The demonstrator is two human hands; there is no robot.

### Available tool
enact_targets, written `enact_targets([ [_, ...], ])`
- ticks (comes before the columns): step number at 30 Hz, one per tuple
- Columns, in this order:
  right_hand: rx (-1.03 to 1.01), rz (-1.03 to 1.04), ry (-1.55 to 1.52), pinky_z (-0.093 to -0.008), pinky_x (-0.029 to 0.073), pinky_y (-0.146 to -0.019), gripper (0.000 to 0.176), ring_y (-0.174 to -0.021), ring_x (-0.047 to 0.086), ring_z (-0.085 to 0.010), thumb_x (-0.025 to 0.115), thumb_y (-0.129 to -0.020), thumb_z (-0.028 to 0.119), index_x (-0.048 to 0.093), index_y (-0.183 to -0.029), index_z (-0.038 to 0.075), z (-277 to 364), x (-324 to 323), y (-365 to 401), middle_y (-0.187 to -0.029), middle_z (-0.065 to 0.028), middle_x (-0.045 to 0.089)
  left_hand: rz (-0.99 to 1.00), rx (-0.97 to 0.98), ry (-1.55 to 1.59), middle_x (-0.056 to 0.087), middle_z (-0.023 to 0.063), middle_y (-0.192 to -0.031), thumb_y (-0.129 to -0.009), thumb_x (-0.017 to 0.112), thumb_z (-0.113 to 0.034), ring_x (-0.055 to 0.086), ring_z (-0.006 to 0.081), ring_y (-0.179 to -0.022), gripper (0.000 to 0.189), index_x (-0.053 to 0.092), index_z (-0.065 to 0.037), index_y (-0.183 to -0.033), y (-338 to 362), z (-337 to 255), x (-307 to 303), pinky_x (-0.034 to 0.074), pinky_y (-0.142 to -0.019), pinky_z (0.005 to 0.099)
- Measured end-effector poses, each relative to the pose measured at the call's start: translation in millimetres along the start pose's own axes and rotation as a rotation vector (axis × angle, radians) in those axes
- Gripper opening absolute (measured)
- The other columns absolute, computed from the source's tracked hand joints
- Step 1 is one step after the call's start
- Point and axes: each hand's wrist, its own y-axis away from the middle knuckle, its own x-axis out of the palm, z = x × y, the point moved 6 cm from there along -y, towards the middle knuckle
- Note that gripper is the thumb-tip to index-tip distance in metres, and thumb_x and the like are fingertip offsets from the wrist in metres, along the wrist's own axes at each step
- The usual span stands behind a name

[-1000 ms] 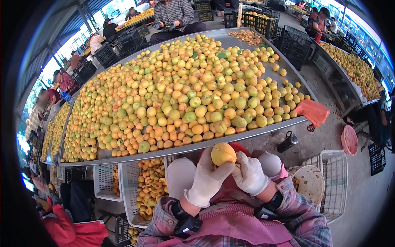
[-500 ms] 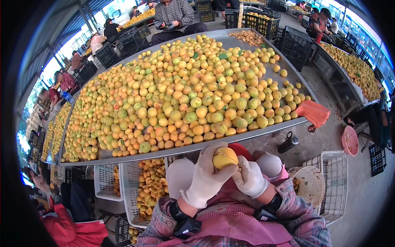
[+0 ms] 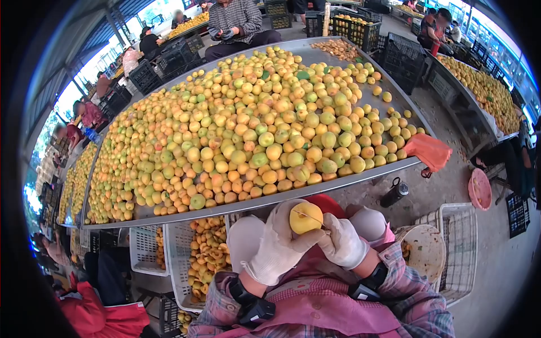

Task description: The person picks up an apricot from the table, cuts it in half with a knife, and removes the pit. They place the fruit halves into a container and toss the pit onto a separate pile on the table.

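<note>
My left hand [image 3: 280,239], in a white glove, is closed around a yellow apricot [image 3: 306,218] at the front edge of the metal table. A thin dark cut line runs across the fruit's upper face. Close beside it, my gloved right hand [image 3: 342,243] is pinched shut, fingertips near the apricot's lower right side. A small dark tip shows at those fingers, but what they hold is too hidden to name. Beyond both hands, a big heap of apricots [image 3: 242,129] covers the table [image 3: 259,200].
A white crate of halved apricots [image 3: 207,256] stands at lower left. On the right are an orange cloth [image 3: 429,153], a black bottle [image 3: 394,192], a white bucket [image 3: 425,256] and a pink basket [image 3: 479,190]. Opposite sits a person in a checked shirt [image 3: 239,22].
The apricot has turned in my left hand, so the cut line now slants across its face. Both hands stay close together, shifted only slightly.
</note>
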Motion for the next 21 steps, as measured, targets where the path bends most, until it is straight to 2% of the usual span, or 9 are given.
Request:
enact_targets([
  [1,0.0,0.018,0.03,-0.0455,0.046,-0.057,0.028,-0.068,0.06,-0.0399,0.061,-0.091,0.023,0.048,-0.106,0.002,-0.4,-0.1,0.5,-0.076,-0.0171,0.061,0.026,0.201,-0.43,0.06,0.0144,-0.102,-0.078,0.077,-0.039,0.06,0.0347,-0.093,0.057,0.053,-0.003,-0.116,-3.0,-15.9,-2.1,0.05,-0.079,0.0418],
  [4,0.017,-0.021,-0.004,-0.0459,0.045,-0.056,0.028,-0.066,0.059,-0.0399,0.06,-0.091,0.023,0.048,-0.105,0.002,-3.0,2.9,0.6,-0.073,-0.0165,0.06,0.067,0.119,-0.445,0.058,0.0155,-0.102,-0.074,0.078,-0.046,0.057,0.0388,-0.094,0.065,0.052,-0.005,-0.116,-9.1,-7.7,-3.9,0.048,-0.079,0.0454],
  [8,-0.027,-0.016,0.02,-0.0456,0.046,-0.056,0.028,-0.064,0.059,-0.039,0.06,-0.092,0.024,0.047,-0.106,0.003,-4.3,9.4,4.7,-0.072,-0.016,0.059,0.086,0.096,-0.386,0.059,0.016,-0.103,-0.072,0.079,-0.048,0.056,0.0391,-0.094,0.066,0.053,-0.006,-0.115,-7.9,-9.6,-2.9,0.048,-0.08,0.0457],
  [11,0.012,-0.029,0.073,-0.0458,0.046,-0.055,0.029,-0.064,0.06,-0.0377,0.059,-0.092,0.024,0.046,-0.108,0.003,-1.3,9.9,0.9,-0.072,-0.0154,0.06,0.026,0.165,-0.421,0.061,0.0141,-0.1,-0.073,0.08,-0.047,0.06,0.0335,-0.091,0.065,0.052,-0.005,-0.115,-10.2,-6.8,-0.6,0.05,-0.079,0.0415],
  [13,0.071,0.011,0.173,-0.046,0.047,-0.055,0.03,-0.065,0.062,-0.0362,0.06,-0.092,0.024,0.045,-0.108,0.003,-4.4,14.2,-2.1,-0.07,-0.0138,0.06,-0.023,-0.126,0.026,0.063,0.0107,-0.097,-0.074,0.081,-0.043,0.063,0.0246,-0.088,0.061,0.053,-0.005,-0.113,-10.6,11.6,0.0,0.051,-0.078,0.0346],
  [17,0.132,0.059,0.203,-0.0455,0.05,-0.056,0.038,-0.069,0.064,-0.037,0.063,-0.091,0.026,0.044,-0.115,0.004,-4.5,18.3,-6.9,-0.078,-0.0149,0.064,-0.131,-0.093,0.236,0.064,0.0079,-0.095,-0.075,0.082,-0.035,0.063,0.0178,-0.087,0.055,0.054,-0.004,-0.111,-10.6,40.7,3.4,0.051,-0.077,0.0295],
  [19,0.196,-0.034,0.071,-0.0407,0.053,-0.063,0.051,-0.075,0.066,-0.0351,0.065,-0.089,0.021,0.039,-0.131,0.007,2.3,12.1,-11.2,-0.09,-0.0163,0.065,-0.118,-0.197,0.189,0.064,0.0079,-0.094,-0.076,0.081,-0.031,0.063,0.0176,-0.086,0.052,0.054,-0.004,-0.111,-9.8,45.3,0.9,0.051,-0.076,0.0299],
  [20,0.195,-0.03,0.069,-0.0407,0.053,-0.063,0.051,-0.075,0.066,-0.0351,0.065,-0.089,0.021,0.039,-0.131,0.007,-1.0,14.5,-13.2,-0.09,-0.0163,0.065,-0.121,-0.2,0.189,0.064,0.0079,-0.094,-0.076,0.081,-0.031,0.063,0.0176,-0.086,0.052,0.054,-0.004,-0.111,-8.7,49.0,1.9,0.051,-0.076,0.0299],
  [21,0.167,-0.026,-0.117,-0.0385,0.054,-0.066,0.058,-0.08,0.067,-0.0329,0.065,-0.088,0.018,0.035,-0.137,0.008,-5.7,19.1,-15.3,-0.098,-0.0171,0.065,-0.088,-0.191,0.257,0.064,0.0085,-0.094,-0.076,0.08,-0.029,0.064,0.0181,-0.085,0.05,0.054,-0.003,-0.11,-7.2,54.5,7.3,0.052,-0.076,0.0303],
])
